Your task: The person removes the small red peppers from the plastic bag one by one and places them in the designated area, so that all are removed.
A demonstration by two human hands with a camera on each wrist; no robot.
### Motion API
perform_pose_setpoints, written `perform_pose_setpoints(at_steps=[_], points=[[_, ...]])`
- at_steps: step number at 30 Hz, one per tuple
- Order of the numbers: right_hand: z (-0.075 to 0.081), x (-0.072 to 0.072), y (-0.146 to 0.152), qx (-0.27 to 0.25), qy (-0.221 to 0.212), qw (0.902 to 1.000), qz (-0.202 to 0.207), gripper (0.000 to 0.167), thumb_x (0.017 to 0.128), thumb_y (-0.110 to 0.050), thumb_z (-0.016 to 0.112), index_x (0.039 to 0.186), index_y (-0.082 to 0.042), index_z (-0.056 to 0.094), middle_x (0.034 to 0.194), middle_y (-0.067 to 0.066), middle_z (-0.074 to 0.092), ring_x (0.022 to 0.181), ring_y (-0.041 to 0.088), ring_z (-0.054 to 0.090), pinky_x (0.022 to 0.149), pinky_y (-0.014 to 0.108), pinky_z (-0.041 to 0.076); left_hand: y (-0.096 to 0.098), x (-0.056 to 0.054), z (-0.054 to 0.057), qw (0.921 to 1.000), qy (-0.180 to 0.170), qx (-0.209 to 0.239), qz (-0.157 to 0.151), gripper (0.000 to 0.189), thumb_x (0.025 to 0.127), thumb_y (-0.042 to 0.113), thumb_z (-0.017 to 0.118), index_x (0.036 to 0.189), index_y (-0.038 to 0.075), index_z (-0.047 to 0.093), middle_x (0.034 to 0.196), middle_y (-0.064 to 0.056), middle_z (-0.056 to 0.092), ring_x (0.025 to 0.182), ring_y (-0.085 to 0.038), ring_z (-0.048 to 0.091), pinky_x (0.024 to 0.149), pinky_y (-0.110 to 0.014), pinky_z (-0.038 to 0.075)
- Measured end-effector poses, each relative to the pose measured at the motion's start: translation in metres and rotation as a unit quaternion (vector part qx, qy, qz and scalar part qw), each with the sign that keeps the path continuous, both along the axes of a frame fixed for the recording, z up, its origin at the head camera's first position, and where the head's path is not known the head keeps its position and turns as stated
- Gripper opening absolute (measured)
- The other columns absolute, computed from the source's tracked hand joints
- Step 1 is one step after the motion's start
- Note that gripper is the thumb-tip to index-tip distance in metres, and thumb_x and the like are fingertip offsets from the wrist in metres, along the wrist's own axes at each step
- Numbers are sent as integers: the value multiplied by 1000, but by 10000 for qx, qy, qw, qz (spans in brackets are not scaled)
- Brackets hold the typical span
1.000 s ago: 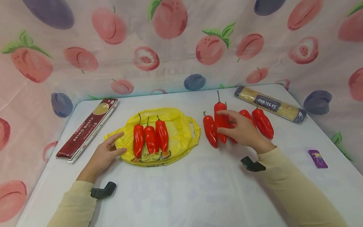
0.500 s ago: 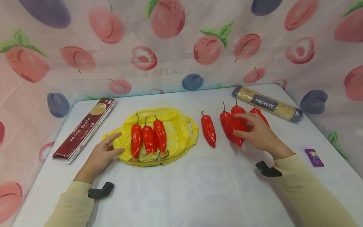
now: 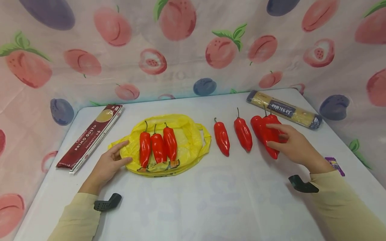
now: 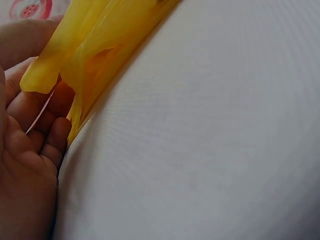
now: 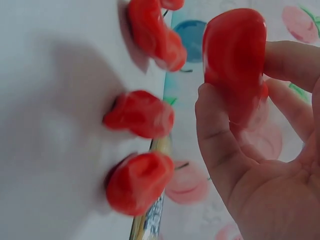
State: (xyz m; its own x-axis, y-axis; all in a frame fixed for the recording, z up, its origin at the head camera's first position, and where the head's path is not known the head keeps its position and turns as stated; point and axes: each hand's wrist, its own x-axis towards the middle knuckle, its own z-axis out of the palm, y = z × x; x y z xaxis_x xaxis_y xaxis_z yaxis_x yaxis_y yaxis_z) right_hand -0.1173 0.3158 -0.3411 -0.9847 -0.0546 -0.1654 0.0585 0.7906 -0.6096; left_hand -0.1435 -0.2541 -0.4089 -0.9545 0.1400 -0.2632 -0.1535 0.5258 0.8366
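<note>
My left hand [image 3: 108, 165] pinches the left edge of a yellow plastic bag [image 3: 193, 150], its thumb and fingers on either side of the film in the left wrist view. Three red peppers [image 3: 158, 147] with dark stems lie side by side on the bag. Over the right part of the table, my right hand [image 3: 291, 142] holds another red pepper [image 3: 269, 139] between thumb and fingers; the right wrist view shows this held pepper [image 5: 235, 55] lifted off the table. Two loose peppers lie left of it, one pepper [image 3: 221, 139] nearer the bag. Others, partly hidden, lie behind it.
A dark red spaghetti pack [image 3: 91, 135] lies at the left. A clear spaghetti pack [image 3: 284, 108] with a blue label is at the back right. A small purple packet [image 3: 334, 164] sits at the right, partly covered by the right wrist. A fruit-print cloth [image 3: 181, 60] hangs behind the table.
My right hand has carried its pepper rightward, past the other loose peppers. The left hand stays at the bag's edge, and the peppers on the bag have not moved.
</note>
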Motion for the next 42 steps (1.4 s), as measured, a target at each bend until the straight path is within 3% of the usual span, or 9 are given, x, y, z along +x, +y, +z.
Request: perform_pose_setpoints(at_steps=[10, 19, 42], points=[[-5, 10, 28, 201, -410, 9985, -291, 79, 93, -36, 70, 155, -3, 32, 146, 35, 32, 121, 60, 39, 72, 51, 60, 2, -2, 2, 10000, 86, -36, -3, 80, 92, 34, 73, 158, 17, 32, 161, -18, 26, 140, -39, 30, 114, -60, 26], [-11, 17, 41, 396, -535, 9966, -479, 78, 95, -35, 69, 154, -1, 32, 143, 37, 33, 118, 60, 41, 73, 50, 60, 2, -2, 3, 9999, 103, 62, -4, 79, 92, 31, 73, 158, 16, 32, 159, -17, 31, 139, -37, 32, 114, -59, 26], [-25, 34, 49, 411, -854, 9941, -522, 78, 93, -34, 71, 151, 3, 35, 137, 38, 38, 118, 61, 42, 74, 51, 59, 0, 0, 1, 10000, -4, -27, 41, 80, 92, 35, 73, 159, 18, 31, 160, -17, 29, 140, -38, 31, 114, -61, 25]])
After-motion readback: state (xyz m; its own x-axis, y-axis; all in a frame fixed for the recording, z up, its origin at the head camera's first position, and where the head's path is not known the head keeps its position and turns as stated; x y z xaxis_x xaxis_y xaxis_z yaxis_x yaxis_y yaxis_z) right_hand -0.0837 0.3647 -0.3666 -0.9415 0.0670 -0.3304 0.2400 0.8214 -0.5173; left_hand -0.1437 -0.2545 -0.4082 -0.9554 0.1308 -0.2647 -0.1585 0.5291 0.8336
